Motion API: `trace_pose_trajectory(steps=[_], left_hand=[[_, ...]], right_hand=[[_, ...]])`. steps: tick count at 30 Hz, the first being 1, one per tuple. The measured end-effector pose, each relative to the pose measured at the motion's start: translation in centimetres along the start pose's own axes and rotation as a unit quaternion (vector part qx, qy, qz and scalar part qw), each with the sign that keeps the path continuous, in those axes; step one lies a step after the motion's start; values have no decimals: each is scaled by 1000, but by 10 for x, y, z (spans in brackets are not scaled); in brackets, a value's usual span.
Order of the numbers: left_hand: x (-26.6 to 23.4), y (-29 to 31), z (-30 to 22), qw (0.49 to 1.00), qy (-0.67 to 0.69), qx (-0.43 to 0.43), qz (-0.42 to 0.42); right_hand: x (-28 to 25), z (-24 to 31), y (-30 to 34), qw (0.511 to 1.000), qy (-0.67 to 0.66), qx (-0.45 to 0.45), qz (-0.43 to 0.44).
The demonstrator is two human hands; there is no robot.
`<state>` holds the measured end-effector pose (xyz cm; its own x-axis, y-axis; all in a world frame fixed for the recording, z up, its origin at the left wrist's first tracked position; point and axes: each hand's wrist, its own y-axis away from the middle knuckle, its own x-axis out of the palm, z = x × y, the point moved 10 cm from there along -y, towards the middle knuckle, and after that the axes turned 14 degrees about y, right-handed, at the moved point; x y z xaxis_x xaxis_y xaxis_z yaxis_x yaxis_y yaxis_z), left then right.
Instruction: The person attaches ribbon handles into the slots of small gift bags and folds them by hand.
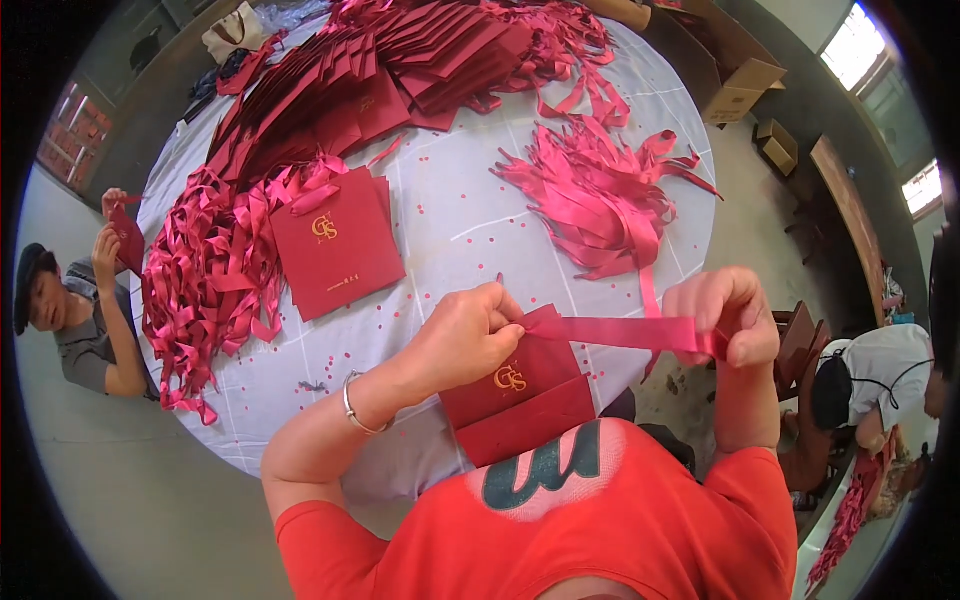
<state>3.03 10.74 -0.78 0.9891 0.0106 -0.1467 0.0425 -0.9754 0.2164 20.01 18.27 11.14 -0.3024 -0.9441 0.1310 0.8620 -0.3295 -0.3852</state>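
A dark red paper bag [548, 362] with a gold emblem lies against the table's near edge, close to my body. My left hand [468, 338] is closed at its top edge, pinching the bag where a ribbon passes; the fingertips partly hide that spot. From there a crimson satin ribbon [625, 332] stretches taut to the right. My right hand [728, 312] is raised, fingers curled around the ribbon's other end. Left of my hands lies a small stack of finished-looking red bags [340, 255], with ribbon at the top.
A loose pile of cut ribbons [600, 200] lies at right, a tangled ribbon heap [215, 280] at left. Many red bags [370, 105] are stacked at the back of the cloth-covered table [450, 225]. Red dots are scattered there. Other people sit at left and right; cardboard boxes [745, 92] stand beyond.
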Motion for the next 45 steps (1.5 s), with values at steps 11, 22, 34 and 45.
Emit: trace_pose_trajectory(steps=[11,22,34,45], left_hand=[[4,3,4,999,23,-22,38],[8,-3,12,983,141,-29,116],[-28,10,-41,989,-111,74,62],[-12,10,8,972,39,-145,181]], right_hand=[[-18,-18,-5,969,165,-63,-173],[30,-89,-33,905,402,128,-47],[12,-93,-38,870,455,183,-47],[2,-100,-28,854,490,171,-5]])
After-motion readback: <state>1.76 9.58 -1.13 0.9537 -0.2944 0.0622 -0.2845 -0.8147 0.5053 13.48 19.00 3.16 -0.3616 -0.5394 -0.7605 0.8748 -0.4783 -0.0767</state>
